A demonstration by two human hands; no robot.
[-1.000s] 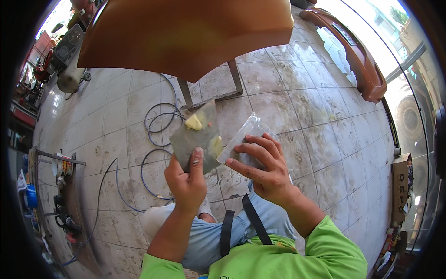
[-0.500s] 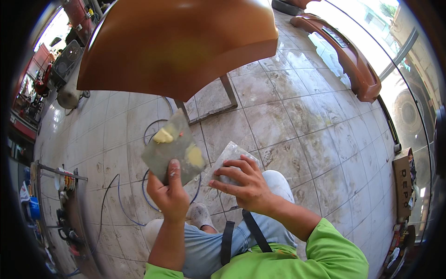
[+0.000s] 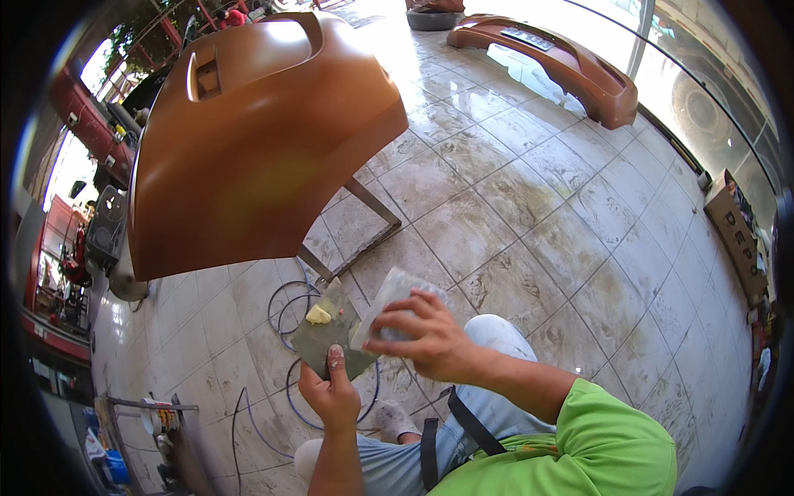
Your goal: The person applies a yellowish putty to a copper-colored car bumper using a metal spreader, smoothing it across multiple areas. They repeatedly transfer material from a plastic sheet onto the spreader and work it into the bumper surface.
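Note:
My left hand grips a flat grey-green mixing board by its near corner, with the thumb on top. Near the board's far end sits a small lump of pale yellow putty. Fingers spread over its face, my right hand holds a translucent plastic spreader. The spreader's left edge overlaps the board's right side in view; whether they touch, I cannot tell. Ahead stands an orange car hood with a yellowish patch on its near part.
A metal stand supports the hood. A looped hose lies on the tiled floor. An orange bumper rests at the far right, a cardboard box at the right. A rack stands at the lower left.
The spreader has come over the board's right side, where the flat yellow smear no longer shows. My view has shifted, so more of the hood is visible and both hands appear lower.

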